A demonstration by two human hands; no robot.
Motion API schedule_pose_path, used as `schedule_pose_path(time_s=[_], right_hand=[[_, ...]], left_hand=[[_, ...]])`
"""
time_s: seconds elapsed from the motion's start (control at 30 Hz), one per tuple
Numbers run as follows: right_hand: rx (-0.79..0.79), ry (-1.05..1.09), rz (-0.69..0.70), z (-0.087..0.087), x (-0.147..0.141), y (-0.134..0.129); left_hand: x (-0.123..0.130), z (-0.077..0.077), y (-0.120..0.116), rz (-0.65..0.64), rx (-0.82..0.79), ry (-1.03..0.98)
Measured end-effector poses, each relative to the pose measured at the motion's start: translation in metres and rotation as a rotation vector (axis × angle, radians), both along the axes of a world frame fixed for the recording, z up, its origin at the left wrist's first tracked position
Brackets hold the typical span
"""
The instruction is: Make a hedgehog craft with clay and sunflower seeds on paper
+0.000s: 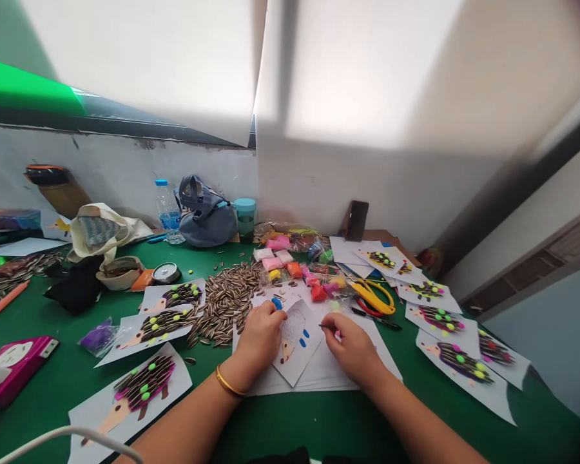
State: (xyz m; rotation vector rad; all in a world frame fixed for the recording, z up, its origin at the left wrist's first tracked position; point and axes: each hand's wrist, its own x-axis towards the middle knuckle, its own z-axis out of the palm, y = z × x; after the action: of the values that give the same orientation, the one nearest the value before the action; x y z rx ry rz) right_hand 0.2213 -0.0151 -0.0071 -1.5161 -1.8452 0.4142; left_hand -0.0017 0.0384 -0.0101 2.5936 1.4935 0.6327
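Note:
My left hand (261, 336) rests on a white paper sheet (303, 348) printed with a hedgehog outline, fingers pinched by a small blue clay ball (276, 302). Two more blue blobs (303, 338) sit on the sheet. My right hand (352, 345) is closed on a thin dark stick (325, 327) with a bit of pink clay at its fingers. A gold bangle (227, 384) circles my left wrist.
A sunflower seed pile (225, 299) lies left of the sheet. Finished hedgehog pictures (147, 383) (457, 357) lie on both sides of the green table (319, 419). Clay packets (280, 258), yellow scissors (377, 298), a grey bag (205, 216), a water bottle (167, 209) and a teal cup (245, 218) stand behind.

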Motion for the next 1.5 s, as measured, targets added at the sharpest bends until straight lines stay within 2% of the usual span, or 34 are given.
schedule_pose_path(time_s=[0.13,0.23,0.37,0.5,0.9,1.5], right_hand=[[-0.076,0.069,0.011,-0.014,-0.004,-0.016],[-0.066,0.062,0.050,-0.012,-0.012,-0.019],[-0.094,0.010,0.022,-0.007,-0.023,-0.019],[-0.104,-0.048,0.019,-0.011,-0.027,-0.018],[-0.082,-0.126,0.012,-0.018,-0.029,-0.017],[-0.010,-0.196,0.031,-0.023,-0.029,-0.016]], left_hand=[[-0.002,0.000,-0.002,0.000,-0.028,0.031],[-0.002,0.000,-0.004,-0.018,-0.030,0.050],[-0.004,0.001,-0.005,-0.049,-0.041,0.079],[-0.004,0.002,-0.006,-0.059,-0.045,0.100],[-0.004,-0.002,-0.006,-0.056,-0.056,0.098],[-0.004,0.000,-0.007,-0.058,-0.062,0.114]])
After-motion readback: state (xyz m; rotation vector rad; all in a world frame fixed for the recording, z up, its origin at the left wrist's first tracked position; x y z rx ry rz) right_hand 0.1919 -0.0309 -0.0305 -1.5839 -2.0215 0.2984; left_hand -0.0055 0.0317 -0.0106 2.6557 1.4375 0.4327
